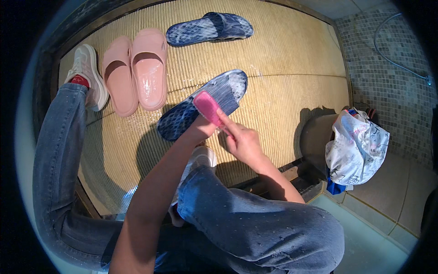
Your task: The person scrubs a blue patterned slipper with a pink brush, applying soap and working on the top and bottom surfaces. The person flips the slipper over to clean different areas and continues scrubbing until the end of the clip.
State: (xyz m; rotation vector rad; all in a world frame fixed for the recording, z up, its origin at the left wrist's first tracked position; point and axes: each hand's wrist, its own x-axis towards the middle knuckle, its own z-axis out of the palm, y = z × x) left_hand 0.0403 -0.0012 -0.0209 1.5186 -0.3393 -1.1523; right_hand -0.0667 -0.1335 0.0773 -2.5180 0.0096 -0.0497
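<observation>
My right hand (245,142) is closed round the handle of a pink brush (206,108), with a finger stretched along its back. The brush lies across the strap of a dark blue, white-marbled slipper (179,115); white foam shows at the slipper's far right end. At the slipper's near edge, my left hand (203,129) grips it, its fingers partly hidden by the brush and slipper. Farther off, the matching blue slipper (191,32) lies on its own, with white foam or marbling on its sole. Two pink slippers (150,82) stand side by side to the left.
Beneath the slippers is a ribbed tan floor (283,109) with wet patches. My shoes (85,64) rest on either side. At the right, a pale printed cloth (358,146) hangs over a dark rounded object (315,141). A hose (388,57) runs along the mosaic wall (383,86).
</observation>
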